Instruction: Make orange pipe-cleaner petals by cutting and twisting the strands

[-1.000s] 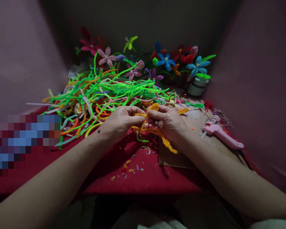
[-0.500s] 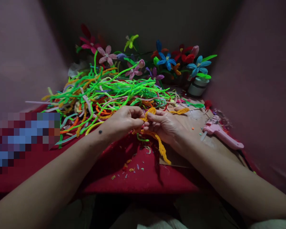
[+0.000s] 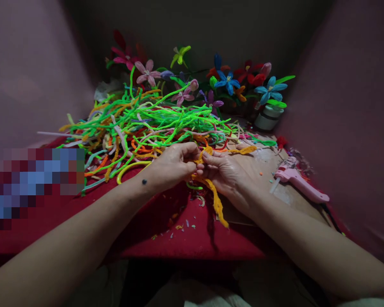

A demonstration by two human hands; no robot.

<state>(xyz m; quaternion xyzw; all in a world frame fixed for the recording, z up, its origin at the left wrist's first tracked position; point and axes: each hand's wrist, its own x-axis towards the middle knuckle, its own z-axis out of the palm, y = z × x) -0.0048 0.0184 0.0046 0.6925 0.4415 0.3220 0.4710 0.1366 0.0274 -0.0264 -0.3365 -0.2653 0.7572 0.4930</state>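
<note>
Both my hands meet over the near side of the table, pinching one orange pipe cleaner [image 3: 218, 204]. My left hand [image 3: 176, 162] has its thumb and fingers closed on the piece, the fingertips partly hidden. My right hand [image 3: 225, 171] presses its thumb against a looped part of the pipe cleaner at the top. From beneath the fingers a fuzzy orange tail hangs down toward the front. Just beyond my right hand, a separate orange petal-like piece [image 3: 245, 150] lies on the cardboard.
A tangled heap of colourful pipe cleaners [image 3: 166, 123] spreads behind my hands. Pipe-cleaner flowers [image 3: 228, 82] and a white jar [image 3: 269, 117] stand at the back. On the right, a pink glue gun [image 3: 296, 181] rests on cardboard [image 3: 265, 179]. Scraps litter the red cloth [image 3: 179, 245].
The whole view has shifted slightly, so the scene sits a little further right. My hands keep their hold on the orange pipe cleaner, and the loop on top looks smaller and more covered.
</note>
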